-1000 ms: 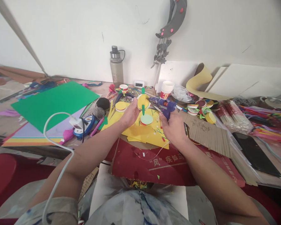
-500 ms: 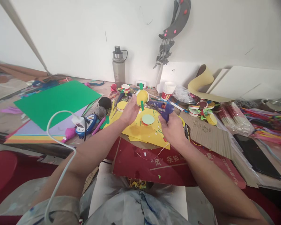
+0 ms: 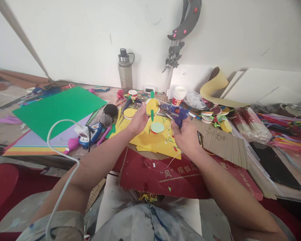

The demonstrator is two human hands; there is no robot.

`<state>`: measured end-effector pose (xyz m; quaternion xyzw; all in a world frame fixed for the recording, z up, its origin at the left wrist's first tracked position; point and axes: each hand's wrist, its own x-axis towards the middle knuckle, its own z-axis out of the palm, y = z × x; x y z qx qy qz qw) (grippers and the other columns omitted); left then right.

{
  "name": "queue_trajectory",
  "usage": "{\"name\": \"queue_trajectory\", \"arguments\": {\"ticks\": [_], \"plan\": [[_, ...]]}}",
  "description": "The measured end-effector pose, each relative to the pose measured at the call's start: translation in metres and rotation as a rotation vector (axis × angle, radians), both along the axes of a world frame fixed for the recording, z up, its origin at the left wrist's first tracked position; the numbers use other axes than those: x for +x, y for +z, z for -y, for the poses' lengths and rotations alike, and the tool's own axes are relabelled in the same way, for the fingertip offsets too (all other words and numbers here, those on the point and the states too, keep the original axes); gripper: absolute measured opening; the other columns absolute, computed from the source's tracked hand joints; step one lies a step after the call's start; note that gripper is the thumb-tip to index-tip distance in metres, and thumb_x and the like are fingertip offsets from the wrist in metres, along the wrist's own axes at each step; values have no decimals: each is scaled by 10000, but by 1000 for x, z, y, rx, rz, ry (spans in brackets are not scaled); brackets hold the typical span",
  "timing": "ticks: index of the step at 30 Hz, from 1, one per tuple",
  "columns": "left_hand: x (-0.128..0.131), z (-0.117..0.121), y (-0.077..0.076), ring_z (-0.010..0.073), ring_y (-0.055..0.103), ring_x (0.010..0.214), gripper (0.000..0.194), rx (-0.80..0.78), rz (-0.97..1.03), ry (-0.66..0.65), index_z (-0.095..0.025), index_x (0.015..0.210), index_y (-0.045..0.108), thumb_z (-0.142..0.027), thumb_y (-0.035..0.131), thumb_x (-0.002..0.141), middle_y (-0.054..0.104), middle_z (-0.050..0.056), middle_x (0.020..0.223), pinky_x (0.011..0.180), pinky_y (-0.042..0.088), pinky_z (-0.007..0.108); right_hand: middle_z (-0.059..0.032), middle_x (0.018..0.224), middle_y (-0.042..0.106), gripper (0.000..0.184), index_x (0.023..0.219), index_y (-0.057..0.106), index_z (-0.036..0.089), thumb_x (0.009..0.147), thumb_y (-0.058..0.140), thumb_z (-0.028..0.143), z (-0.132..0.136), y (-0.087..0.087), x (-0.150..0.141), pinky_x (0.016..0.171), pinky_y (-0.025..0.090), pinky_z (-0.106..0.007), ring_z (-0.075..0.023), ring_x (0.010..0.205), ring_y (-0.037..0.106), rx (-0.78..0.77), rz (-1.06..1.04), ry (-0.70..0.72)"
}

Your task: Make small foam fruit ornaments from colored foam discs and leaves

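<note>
White wall [image 3: 85, 33] stood behind a cluttered brown table [image 3: 5, 129]. Red printed cardboard [image 3: 163, 182] and yellow paper sheets [image 3: 145, 143] covered its near side, presumably as protection. Right hand [image 3: 187, 137] clasped a blue plastic glue gun [image 3: 179, 114]; left hand [image 3: 138, 122] pinched a round, yellow-faced, green-tabbed disc [image 3: 152, 106] over the sheets, seemingly tilted to meet the nozzle [image 3: 163, 106].

Red cardboard [image 3: 165, 184] w/ txt: “风” 疾如, prob. 马.

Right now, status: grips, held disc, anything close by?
Left grip holds yellow disc. Right grip holds glue gun, nozzle near disc's edge, contact unclear. Pale green disc nearby, over yellow paper.
</note>
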<state>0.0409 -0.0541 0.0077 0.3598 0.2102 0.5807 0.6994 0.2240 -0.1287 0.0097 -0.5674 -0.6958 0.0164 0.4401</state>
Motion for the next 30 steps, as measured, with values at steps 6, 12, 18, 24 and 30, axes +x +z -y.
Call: {"name": "queue_trajectory", "arguments": {"ticks": [6,12,18,24,30], "plan": [[-3,-1,5,215,630,1390,515,-21,45,48,-239,1479,616,-519,522,1058,743,72,1364,1189,458,328,-219,1109,763,352,1201,661,152,959,497,346,4,-3,-6,878,562,-528,-367,986,715,-20,27,18],[-4,-1,5,235,645,1369,515,53,61,47,-224,1490,610,-502,502,1070,747,77,1355,1186,465,334,-209,1046,765,362,1193,658,148,945,502,360,4,-3,-6,869,561,-509,-357,967,713,-22,15,16],[-1,2,6,216,648,1363,503,-1,62,30,-229,1462,630,-512,527,1059,748,81,1356,1179,461,335,-220,1105,751,385,1201,651,138,944,500,382,1,1,-2,896,561,-538,-362,999,713,-10,-27,17],[3,4,1,245,667,1343,519,-31,33,-33,-219,1377,698,-573,524,1040,768,89,1316,1155,494,356,-202,1074,742,343,1182,650,156,941,501,349,-1,3,1,903,560,-569,-364,1001,700,13,-39,-2],[6,7,2,274,661,1352,535,-63,18,-46,-217,1344,723,-598,507,1037,778,90,1292,1133,521,375,-222,1097,742,374,1191,673,141,945,494,357,-2,4,2,907,551,-582,-367,1000,701,16,-26,-19]]}}
